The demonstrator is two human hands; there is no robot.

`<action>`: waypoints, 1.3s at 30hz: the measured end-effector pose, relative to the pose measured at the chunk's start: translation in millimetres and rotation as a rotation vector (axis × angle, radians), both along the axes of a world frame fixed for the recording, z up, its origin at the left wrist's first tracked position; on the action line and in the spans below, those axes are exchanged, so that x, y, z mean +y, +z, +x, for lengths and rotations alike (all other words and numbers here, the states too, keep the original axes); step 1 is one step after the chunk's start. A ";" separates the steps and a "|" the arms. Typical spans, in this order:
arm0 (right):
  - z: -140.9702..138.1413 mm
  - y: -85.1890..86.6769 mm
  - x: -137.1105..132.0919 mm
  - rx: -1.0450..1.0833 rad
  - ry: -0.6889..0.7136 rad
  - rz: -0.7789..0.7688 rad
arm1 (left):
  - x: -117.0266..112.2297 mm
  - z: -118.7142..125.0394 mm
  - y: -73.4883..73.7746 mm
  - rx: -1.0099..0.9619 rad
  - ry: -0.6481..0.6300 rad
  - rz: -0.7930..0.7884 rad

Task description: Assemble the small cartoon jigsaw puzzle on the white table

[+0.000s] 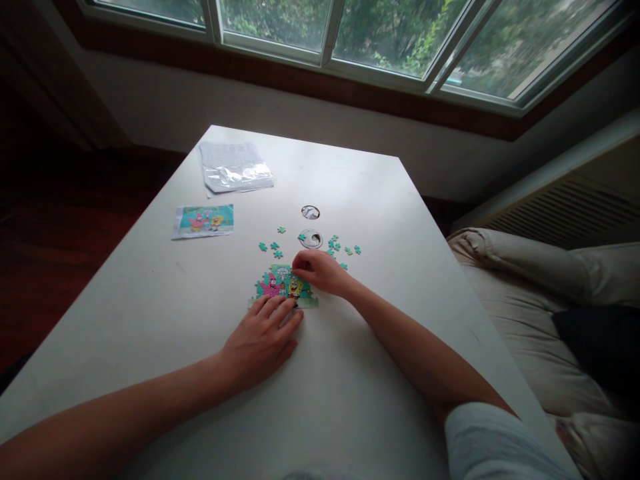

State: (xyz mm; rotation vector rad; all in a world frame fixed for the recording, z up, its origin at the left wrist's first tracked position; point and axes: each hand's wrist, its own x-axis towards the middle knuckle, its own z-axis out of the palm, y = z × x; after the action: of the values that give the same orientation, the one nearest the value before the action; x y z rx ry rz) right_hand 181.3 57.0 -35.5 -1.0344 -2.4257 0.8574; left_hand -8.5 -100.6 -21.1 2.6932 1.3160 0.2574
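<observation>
A partly joined jigsaw puzzle (271,285) lies on the white table, showing a pink starfish and a yellow sponge character on teal. My left hand (265,337) rests flat over its lower edge, fingers stretched out and holding nothing. At the upper right of the puzzle my right hand (317,270) is closed in a pinch, fingertips down at its top edge. Whatever sits between those fingertips is hidden. Loose teal puzzle pieces lie beyond the puzzle, some at the left (275,246) and several at the right (349,251), close to my right hand.
Two round openings sit in the table, a farther hole (311,212) and a nearer grommet (315,244) with a piece on its rim. A picture sheet (205,221) lies at the left, with papers in a clear bag (237,167) behind. A couch (520,320) stands right of the table.
</observation>
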 end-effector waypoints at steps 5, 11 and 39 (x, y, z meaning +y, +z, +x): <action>2.2 -4.2 4.4 -0.027 0.031 0.067 | 0.1 0.1 1.0 0.007 0.004 0.000; 0.8 -5.0 2.1 -0.057 0.035 0.115 | -0.4 0.0 -1.1 0.000 0.003 0.008; -5.1 -0.4 -9.2 -0.204 -0.056 0.236 | -1.1 -0.4 -2.7 -0.017 0.011 0.026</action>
State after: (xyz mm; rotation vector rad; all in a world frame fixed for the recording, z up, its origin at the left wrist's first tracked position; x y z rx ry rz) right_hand 176.2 47.8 -35.9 -1.1386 -2.5733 0.4515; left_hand -8.9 -101.6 -23.9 2.6994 1.3322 0.3007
